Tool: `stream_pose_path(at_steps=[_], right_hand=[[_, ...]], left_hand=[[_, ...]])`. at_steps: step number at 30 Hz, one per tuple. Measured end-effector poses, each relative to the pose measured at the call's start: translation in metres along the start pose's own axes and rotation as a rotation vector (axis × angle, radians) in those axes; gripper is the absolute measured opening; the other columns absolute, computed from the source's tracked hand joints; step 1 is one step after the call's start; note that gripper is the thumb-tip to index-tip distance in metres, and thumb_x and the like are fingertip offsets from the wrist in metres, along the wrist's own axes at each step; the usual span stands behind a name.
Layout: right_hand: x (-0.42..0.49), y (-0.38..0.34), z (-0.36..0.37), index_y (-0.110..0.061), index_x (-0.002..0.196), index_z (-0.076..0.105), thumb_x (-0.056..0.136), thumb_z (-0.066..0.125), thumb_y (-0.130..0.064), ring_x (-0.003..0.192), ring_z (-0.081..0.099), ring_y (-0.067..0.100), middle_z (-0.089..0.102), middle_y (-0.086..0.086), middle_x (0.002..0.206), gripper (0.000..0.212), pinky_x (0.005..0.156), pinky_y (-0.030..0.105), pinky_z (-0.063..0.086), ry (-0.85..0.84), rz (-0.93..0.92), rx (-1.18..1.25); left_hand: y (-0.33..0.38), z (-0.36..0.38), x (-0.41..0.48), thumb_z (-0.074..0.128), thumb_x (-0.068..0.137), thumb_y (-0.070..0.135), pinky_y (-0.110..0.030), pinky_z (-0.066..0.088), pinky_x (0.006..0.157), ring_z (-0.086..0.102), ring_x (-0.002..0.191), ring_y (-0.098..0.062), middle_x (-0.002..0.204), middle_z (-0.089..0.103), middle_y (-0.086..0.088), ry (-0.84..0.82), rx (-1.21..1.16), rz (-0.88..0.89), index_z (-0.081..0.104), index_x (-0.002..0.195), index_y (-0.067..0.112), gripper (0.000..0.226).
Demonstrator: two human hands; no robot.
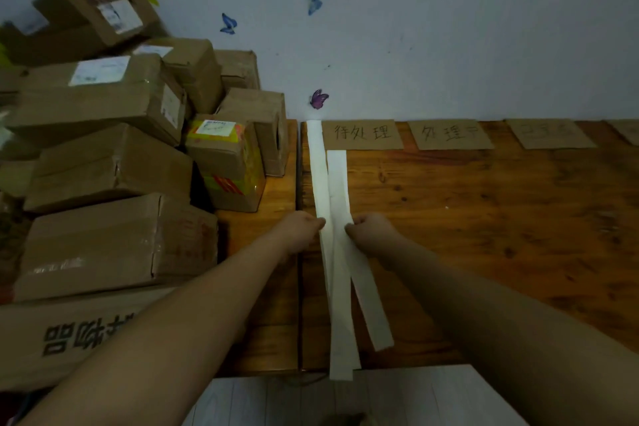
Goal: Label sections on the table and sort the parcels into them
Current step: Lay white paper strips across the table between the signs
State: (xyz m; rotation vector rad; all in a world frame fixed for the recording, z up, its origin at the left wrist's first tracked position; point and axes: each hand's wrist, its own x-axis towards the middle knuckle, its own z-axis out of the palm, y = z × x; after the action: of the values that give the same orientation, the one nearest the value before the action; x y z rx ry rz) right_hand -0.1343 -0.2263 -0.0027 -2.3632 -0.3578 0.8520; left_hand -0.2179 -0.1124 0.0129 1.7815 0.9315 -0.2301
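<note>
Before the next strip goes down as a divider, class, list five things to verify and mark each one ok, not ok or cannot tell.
1. Grip of the left hand on the white strips: ok, it pinches one.
2. Grip of the right hand: ok, it pinches a strip too.
3. Strips separated from one another: not ok, they overlap and cross near the hands.
4. The cardboard labels lie along the wall edge of the table: ok.
5. Writing on the third label readable: cannot tell, it is blurred.
6. The parcels kept off the labelled part: ok, all are piled at the left.
</note>
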Motion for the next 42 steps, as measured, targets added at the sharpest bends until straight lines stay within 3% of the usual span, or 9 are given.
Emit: stream_pose_path(at_steps=[4, 7, 15, 21, 24, 28, 33, 38, 42], right_hand=[[-0.041, -0.011, -0.032, -0.014, 0.093, 0.059, 0.096, 0.054, -0.024, 0.078, 0.057, 0.016, 0.058, 0.005, 0.087, 0.012, 0.067, 0.026, 0.049, -0.006, -0.083, 0.059], [-0.069, -0.01, -0.064, -0.016, 0.085, 0.057, 0.095, 0.055, -0.021, 0.073, 0.055, 0.015, 0.056, 0.004, 0.082, 0.012, 0.067, 0.027, 0.048, -0.033, -0.11, 0.071], [-0.081, 0.044, -0.15, -0.016, 0.072, 0.051, 0.094, 0.057, -0.019, 0.064, 0.05, 0.013, 0.05, 0.002, 0.072, 0.024, 0.067, 0.027, 0.048, -0.054, -0.127, 0.025], [-0.042, 0.096, -0.207, -0.015, 0.092, 0.058, 0.097, 0.053, -0.021, 0.072, 0.055, 0.01, 0.056, 0.0, 0.085, 0.009, 0.069, 0.022, 0.049, -0.037, -0.147, 0.003], [-0.024, 0.117, -0.225, -0.012, 0.107, 0.06, 0.098, 0.051, -0.018, 0.073, 0.052, 0.007, 0.057, 0.0, 0.092, 0.014, 0.067, 0.018, 0.046, 0.001, -0.159, 0.001], [-0.001, 0.132, -0.229, -0.015, 0.137, 0.047, 0.098, 0.051, -0.017, 0.105, 0.056, 0.016, 0.056, 0.005, 0.128, 0.04, 0.09, 0.029, 0.048, 0.046, -0.138, 0.029], [0.025, 0.146, -0.204, -0.023, 0.149, 0.028, 0.097, 0.054, -0.015, 0.117, 0.054, 0.021, 0.047, 0.006, 0.141, 0.058, 0.098, 0.034, 0.048, -0.028, -0.11, 0.041], [0.039, 0.167, -0.169, -0.031, 0.151, 0.019, 0.097, 0.052, -0.014, 0.097, 0.062, 0.018, 0.055, 0.004, 0.131, 0.065, 0.081, 0.029, 0.054, -0.099, -0.121, -0.026], [0.044, 0.188, -0.15, -0.034, 0.148, 0.026, 0.097, 0.051, -0.015, 0.075, 0.057, 0.008, 0.057, -0.001, 0.123, 0.059, 0.065, 0.019, 0.051, -0.176, -0.124, -0.192]], left_hand=[[0.033, 0.003, -0.007, 0.051, 0.095, 0.034, -0.032, 0.054, 0.073, 0.064, 0.076, -0.02, 0.088, 0.064, -0.008, -0.167, -0.633, -0.149, 0.05, 0.117, 0.003, 0.038], [0.061, 0.012, -0.016, 0.057, 0.093, 0.021, -0.04, 0.056, 0.08, 0.067, 0.09, -0.026, 0.1, 0.068, -0.015, -0.145, -0.811, -0.1, 0.053, 0.121, 0.003, 0.033], [0.147, 0.069, -0.022, 0.051, 0.093, 0.002, -0.041, 0.055, 0.085, 0.064, 0.091, -0.022, 0.102, 0.065, -0.009, -0.123, -0.689, 0.11, 0.052, 0.124, 0.009, 0.032], [0.217, 0.128, -0.005, 0.05, 0.094, 0.005, -0.038, 0.057, 0.075, 0.066, 0.093, -0.025, 0.107, 0.064, -0.014, -0.102, -0.678, 0.209, 0.048, 0.125, 0.01, 0.032], [0.242, 0.147, 0.015, 0.052, 0.092, 0.003, -0.035, 0.057, 0.074, 0.063, 0.094, -0.024, 0.115, 0.059, -0.01, 0.03, -0.561, 0.274, 0.043, 0.134, 0.017, 0.045], [0.249, 0.163, 0.052, 0.056, 0.089, 0.0, -0.034, 0.055, 0.076, 0.057, 0.094, -0.019, 0.124, 0.055, -0.009, 0.21, -0.351, 0.3, 0.041, 0.136, 0.016, 0.052], [0.216, 0.183, 0.104, 0.056, 0.089, -0.001, -0.039, 0.054, 0.087, 0.057, 0.108, -0.029, 0.132, 0.051, -0.011, 0.249, -0.094, 0.254, 0.028, 0.147, 0.019, 0.067], [0.171, 0.204, 0.131, 0.056, 0.091, 0.007, -0.037, 0.051, 0.093, 0.052, 0.119, -0.027, 0.139, 0.047, -0.009, 0.098, 0.235, 0.219, 0.036, 0.143, 0.018, 0.058], [0.141, 0.215, 0.129, 0.059, 0.09, 0.031, -0.04, 0.038, 0.104, 0.038, 0.13, -0.028, 0.144, 0.039, -0.008, 0.001, 0.784, 0.275, 0.047, 0.134, 0.019, 0.047]])
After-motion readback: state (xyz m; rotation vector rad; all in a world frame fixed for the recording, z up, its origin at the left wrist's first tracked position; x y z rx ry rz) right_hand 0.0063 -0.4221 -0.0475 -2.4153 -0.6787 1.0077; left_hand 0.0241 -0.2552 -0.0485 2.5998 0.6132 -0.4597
